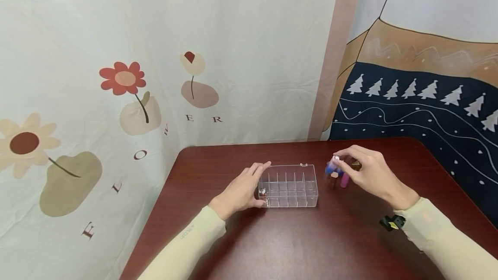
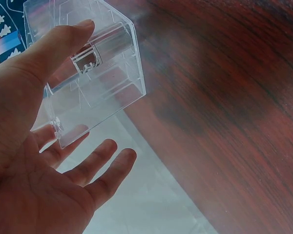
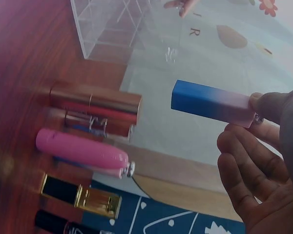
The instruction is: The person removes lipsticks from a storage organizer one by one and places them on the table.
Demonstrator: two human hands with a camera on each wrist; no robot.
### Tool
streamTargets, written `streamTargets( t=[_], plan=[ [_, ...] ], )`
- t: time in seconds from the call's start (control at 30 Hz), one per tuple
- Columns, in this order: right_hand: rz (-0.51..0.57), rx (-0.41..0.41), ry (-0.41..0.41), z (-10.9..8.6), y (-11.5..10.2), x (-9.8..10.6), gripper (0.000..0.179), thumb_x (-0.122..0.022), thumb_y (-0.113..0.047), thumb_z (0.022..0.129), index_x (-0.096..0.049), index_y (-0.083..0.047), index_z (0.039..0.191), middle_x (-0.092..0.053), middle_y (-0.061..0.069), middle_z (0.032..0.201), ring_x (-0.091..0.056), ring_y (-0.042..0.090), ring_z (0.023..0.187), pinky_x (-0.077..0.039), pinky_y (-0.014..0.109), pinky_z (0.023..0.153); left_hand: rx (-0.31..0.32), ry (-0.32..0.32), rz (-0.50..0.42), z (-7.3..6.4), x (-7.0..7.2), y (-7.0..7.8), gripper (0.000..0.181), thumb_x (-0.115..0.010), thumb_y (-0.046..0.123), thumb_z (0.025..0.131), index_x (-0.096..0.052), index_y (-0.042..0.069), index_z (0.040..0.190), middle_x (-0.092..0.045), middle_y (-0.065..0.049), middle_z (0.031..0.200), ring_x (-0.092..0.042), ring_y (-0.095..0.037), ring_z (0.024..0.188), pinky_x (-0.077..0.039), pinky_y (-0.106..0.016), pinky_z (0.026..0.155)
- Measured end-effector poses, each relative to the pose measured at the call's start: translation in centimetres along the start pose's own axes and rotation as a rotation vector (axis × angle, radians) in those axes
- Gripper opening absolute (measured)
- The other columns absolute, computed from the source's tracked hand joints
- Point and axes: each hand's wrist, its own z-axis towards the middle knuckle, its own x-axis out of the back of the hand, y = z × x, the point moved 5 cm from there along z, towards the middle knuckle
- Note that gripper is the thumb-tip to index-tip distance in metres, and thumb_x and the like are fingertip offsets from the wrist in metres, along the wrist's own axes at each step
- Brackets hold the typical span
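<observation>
My left hand [image 1: 242, 188] holds the left end of a clear divided organizer box [image 1: 297, 202], thumb at the front and fingers toward the back. One small tube with a shiny top [image 1: 263, 191] stands in a left compartment. To the right of the box, my right hand [image 1: 367, 174] pinches a square lipstick tube [image 3: 207, 103] by its pale pink end, between thumb and index finger. That tube fades from pink to blue, and its blue end points away from the fingertips. The other right fingers lie loosely bent.
Several lipsticks stand grouped below the right hand: a rose-gold tube [image 3: 97, 100], a bright pink one [image 3: 83, 150], a black and gold one [image 3: 97, 201] and a black one [image 3: 63, 226]. The dark red wooden table [image 1: 280, 245] meets fabric-covered walls [image 1: 249, 55] behind.
</observation>
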Motion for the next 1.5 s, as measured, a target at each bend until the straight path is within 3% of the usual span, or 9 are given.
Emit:
streamTargets(
  t=[0.57,0.9,1.27,1.3,1.5],
  plan=[
    [-0.063,-0.053,0.028,-0.7,2.0,2.2,0.037,-0.101,-0.002,0.086,-0.088,-0.015,0.118,-0.084,-0.002,0.102,-0.064,0.001,0.08,-0.052,0.001,0.075,0.007,-0.013,0.013,0.0,0.0,0.0,0.13,-0.111,0.03,0.08,-0.031,0.016,0.183,-0.058,-0.012,0.164,-0.066,-0.04,0.141,-0.063,-0.049,0.12],
    [-0.104,-0.05,0.057,-1.0,3.2,3.0,0.035,-0.101,-0.001,0.085,-0.088,-0.012,0.116,-0.084,-0.001,0.099,-0.069,0.014,0.084,-0.047,0.003,0.079,0.002,-0.008,0.015,0.0,0.1,0.1,0.129,-0.11,0.031,0.081,-0.032,0.014,0.182,-0.058,-0.013,0.164,-0.066,-0.039,0.142,-0.064,-0.049,0.119],
    [-0.136,-0.129,0.008,-1.9,5.0,3.4,0.026,-0.098,-0.008,0.092,-0.088,-0.016,0.115,-0.084,-0.003,0.1,-0.068,0.006,0.085,-0.05,0.004,0.081,-0.019,0.001,-0.016,-0.1,-0.2,-0.2,0.13,-0.109,0.025,0.081,-0.029,0.014,0.183,-0.058,-0.015,0.163,-0.066,-0.041,0.14,-0.064,-0.053,0.116],
    [-0.137,-0.136,-0.002,-2.0,5.2,3.4,0.026,-0.097,-0.009,0.092,-0.088,-0.016,0.115,-0.084,-0.003,0.1,-0.068,0.005,0.086,-0.05,0.003,0.081,-0.046,0.017,-0.024,0.1,-1.1,-1.3,0.132,-0.109,0.031,0.082,-0.027,0.017,0.185,-0.057,-0.012,0.165,-0.065,-0.038,0.142,-0.064,-0.049,0.119],
    [-0.144,-0.173,-0.061,-2.7,6.0,3.4,0.023,-0.095,-0.013,0.095,-0.087,-0.017,0.117,-0.085,-0.002,0.102,-0.068,0.005,0.088,-0.048,0.0,0.083,-0.058,0.029,-0.023,0.2,-1.2,-1.4,0.132,-0.109,0.031,0.081,-0.027,0.016,0.184,-0.058,-0.012,0.162,-0.066,-0.038,0.139,-0.063,-0.048,0.118]
  ],
)
